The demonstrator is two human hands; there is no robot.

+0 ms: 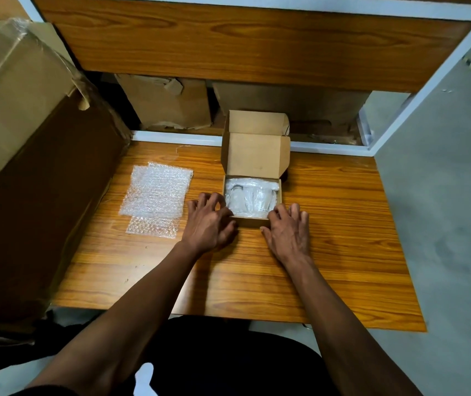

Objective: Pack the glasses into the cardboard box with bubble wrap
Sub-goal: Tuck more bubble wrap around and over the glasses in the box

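Head view is showing both hands at the near end of the box (253, 221), which is sitting open on the table (328, 252) with its lid (254, 155) standing up at the far side. The left hand (210, 224) is resting at the box's near-left corner, fingers spread and loosely bent, fingertips touching the rim; it is not clamping anything. The right hand (288, 231) is mirroring it at the near-right corner, fingers splayed, touching the front wall, also holding nothing. Judging by the symmetric placing, the hands are probably steadying or squaring the box, or getting ready to bring the lid down.

The glasses (250, 198) are lying inside the box, already bundled in wrap (253, 185), so the main packing looks done. Spare wrap sheets (155, 195) are lying flat to the left of the box, well apart from it, likely left over or kept for topping up.

Hard to make out: how many glasses are in there, since clear glass under clear wrap is blurring together. Whether the glasses are upright or on their sides is unclear. The left fingertips are partly covering the rim corner. Something dark is sitting behind the lid, mostly hidden. A large carton (28, 138) is cutting off the table's left side.
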